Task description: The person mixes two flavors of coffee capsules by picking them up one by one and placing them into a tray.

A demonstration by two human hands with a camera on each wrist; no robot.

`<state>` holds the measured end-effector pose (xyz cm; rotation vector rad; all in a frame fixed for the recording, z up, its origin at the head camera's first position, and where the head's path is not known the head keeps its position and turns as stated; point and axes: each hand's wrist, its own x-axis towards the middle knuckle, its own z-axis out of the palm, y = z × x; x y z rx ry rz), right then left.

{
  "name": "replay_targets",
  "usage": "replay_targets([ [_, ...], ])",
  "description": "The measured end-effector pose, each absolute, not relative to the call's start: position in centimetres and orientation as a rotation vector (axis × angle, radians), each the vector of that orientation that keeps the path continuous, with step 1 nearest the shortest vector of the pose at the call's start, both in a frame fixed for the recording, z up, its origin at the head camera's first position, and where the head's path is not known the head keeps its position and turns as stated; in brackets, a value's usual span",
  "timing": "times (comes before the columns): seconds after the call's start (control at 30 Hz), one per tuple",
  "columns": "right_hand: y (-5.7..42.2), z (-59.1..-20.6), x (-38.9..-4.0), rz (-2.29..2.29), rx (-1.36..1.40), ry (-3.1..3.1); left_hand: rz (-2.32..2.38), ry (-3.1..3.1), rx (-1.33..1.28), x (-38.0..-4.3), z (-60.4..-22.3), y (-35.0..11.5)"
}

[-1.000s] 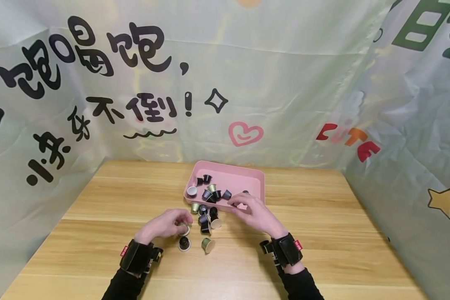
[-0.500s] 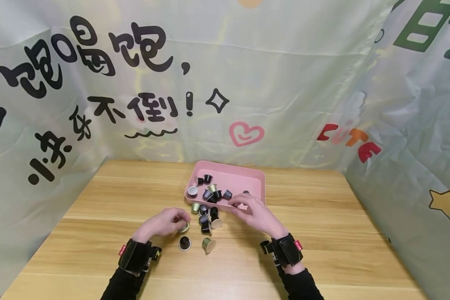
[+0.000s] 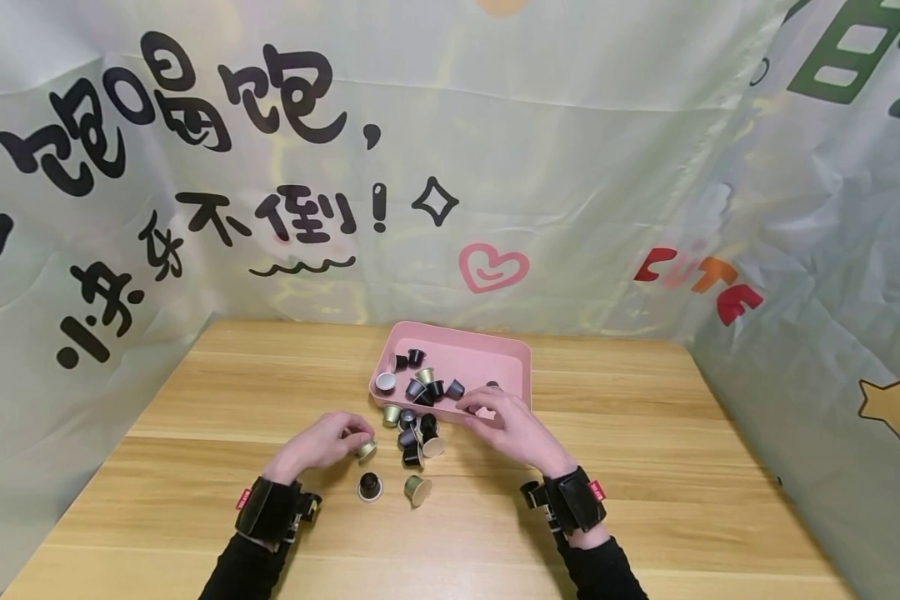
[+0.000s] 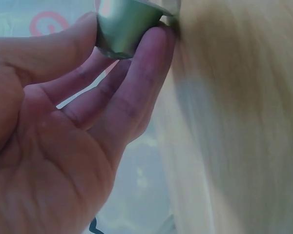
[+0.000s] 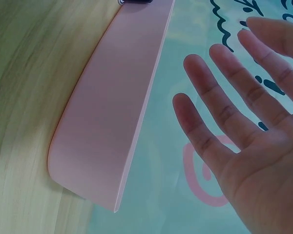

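My left hand [image 3: 321, 443] pinches a green coffee capsule [image 4: 128, 27] between thumb and fingertips, low over the table left of the loose capsules. In the head view this capsule [image 3: 367, 452] shows tilted. Just in front of it, a black capsule [image 3: 370, 486] stands on its wide rim, and a green capsule [image 3: 417, 491] lies on its side. Over the front edge of the pink tray [image 3: 487, 354] hovers my right hand [image 3: 513, 427]. Its fingers [image 5: 222, 109] are spread and hold nothing in the right wrist view.
Several capsules [image 3: 412, 456] lie in a cluster against the tray's front wall. Inside the tray are more dark, green and white capsules [image 3: 385, 382], mostly at its left. A printed cloth [image 3: 570, 167] hangs behind the wooden table [image 3: 607, 467].
My left hand has shifted slightly left and away from me, and the green capsule has turned so that its side shows. The right hand has stayed in place.
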<state>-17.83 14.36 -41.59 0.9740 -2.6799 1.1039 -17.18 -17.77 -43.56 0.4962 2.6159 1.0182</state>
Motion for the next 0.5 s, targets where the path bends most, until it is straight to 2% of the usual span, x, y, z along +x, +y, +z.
replay_targets([
  [0.5, 14.33, -41.54, -17.78, 1.081, 0.963, -2.687, 1.191, 2.589, 0.514, -17.76, -43.93, -17.87],
])
